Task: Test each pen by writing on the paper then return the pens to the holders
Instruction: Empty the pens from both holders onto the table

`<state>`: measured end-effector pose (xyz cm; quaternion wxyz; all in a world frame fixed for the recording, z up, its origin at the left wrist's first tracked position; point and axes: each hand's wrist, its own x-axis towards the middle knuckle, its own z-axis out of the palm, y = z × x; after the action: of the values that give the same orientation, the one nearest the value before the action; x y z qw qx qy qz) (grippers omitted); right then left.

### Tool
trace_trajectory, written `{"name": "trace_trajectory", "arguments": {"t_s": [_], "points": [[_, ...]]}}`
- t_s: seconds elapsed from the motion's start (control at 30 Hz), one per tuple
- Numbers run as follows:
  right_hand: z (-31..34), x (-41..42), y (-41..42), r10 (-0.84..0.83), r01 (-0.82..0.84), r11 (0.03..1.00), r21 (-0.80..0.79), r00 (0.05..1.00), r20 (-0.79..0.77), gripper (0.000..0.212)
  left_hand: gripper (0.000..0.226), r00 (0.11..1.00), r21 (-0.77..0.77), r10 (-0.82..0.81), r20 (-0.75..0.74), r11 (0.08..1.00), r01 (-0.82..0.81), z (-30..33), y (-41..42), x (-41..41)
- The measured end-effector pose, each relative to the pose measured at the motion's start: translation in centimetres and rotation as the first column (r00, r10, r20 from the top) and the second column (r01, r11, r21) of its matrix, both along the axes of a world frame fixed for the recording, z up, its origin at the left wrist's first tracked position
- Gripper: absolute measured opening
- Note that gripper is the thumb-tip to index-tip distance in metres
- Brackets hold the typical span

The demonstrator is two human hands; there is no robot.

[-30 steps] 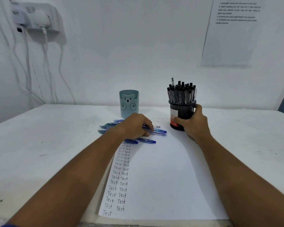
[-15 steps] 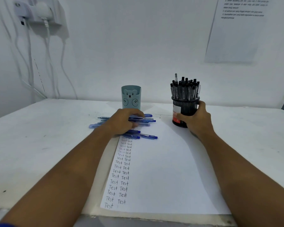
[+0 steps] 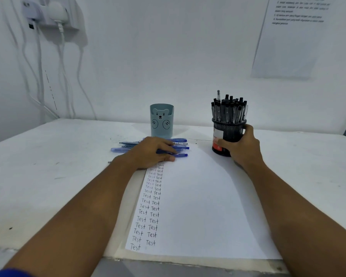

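A person's two bare forearms reach forward over a white counter (image 3: 48, 176) toward a white wall. A sheet of paper (image 3: 204, 206) lies flat between the arms, its near edge at the counter's front edge. Two columns of the handwritten word "Test" run down the paper's left side.

The left hand (image 3: 152, 152) lies palm down at the far left corner of the paper, on a loose pile of blue pens (image 3: 178, 145). Its fingers curl over the pens and gather them; pen ends stick out on both sides of the hand.

Just behind that pile stands a pale teal cup (image 3: 161, 120) with a bear drawn on its front. No pens show above its rim.

The right hand (image 3: 242, 148) wraps around a black mesh holder (image 3: 228, 134), which stands upright on the counter just beyond the paper's far right corner. The thumb is on the front and the fingers go round the right side. The holder is packed with black pens (image 3: 229, 110) standing upright.

On the wall, a socket with white cables (image 3: 62, 56) sits at upper left and a printed sheet (image 3: 288, 37) hangs at upper right
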<state>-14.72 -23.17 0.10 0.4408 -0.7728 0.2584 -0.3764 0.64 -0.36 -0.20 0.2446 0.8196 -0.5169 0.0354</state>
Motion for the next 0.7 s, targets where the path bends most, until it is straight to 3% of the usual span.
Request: {"name": "trace_trajectory", "arguments": {"t_s": [0.2, 0.37, 0.43, 0.57, 0.7], "points": [[0.3, -1.0, -0.9, 0.000, 0.000, 0.999, -0.050, 1.000, 0.005, 0.082, 0.023, 0.999, -0.042, 0.047, 0.024, 0.998, -0.046, -0.3, 0.3, 0.6], [1.6, -3.1, -3.3, -0.029, 0.001, 0.967, -0.255, 0.994, -0.106, 0.085, 0.015, 0.995, -0.060, 0.098, -0.010, 0.993, -0.099, -0.4, 0.2, 1.2], [1.3, -4.1, -4.3, -0.065, 0.014, 0.929, -0.369, 0.990, -0.127, 0.083, 0.019, 0.993, -0.077, 0.115, -0.018, 0.990, -0.116, -0.5, 0.2, 1.4], [0.3, -4.7, -5.6, -0.086, 0.050, 0.907, -0.419, 0.994, -0.068, 0.077, 0.034, 0.987, -0.128, 0.104, -0.122, 0.985, -0.119, -0.1, 0.4, 0.9], [-0.1, -4.1, -6.4, -0.142, 0.043, 0.794, -0.606, 0.983, -0.116, 0.084, 0.039, 0.986, -0.122, 0.095, -0.134, 0.986, -0.112, 0.3, -0.1, 0.0]]}}
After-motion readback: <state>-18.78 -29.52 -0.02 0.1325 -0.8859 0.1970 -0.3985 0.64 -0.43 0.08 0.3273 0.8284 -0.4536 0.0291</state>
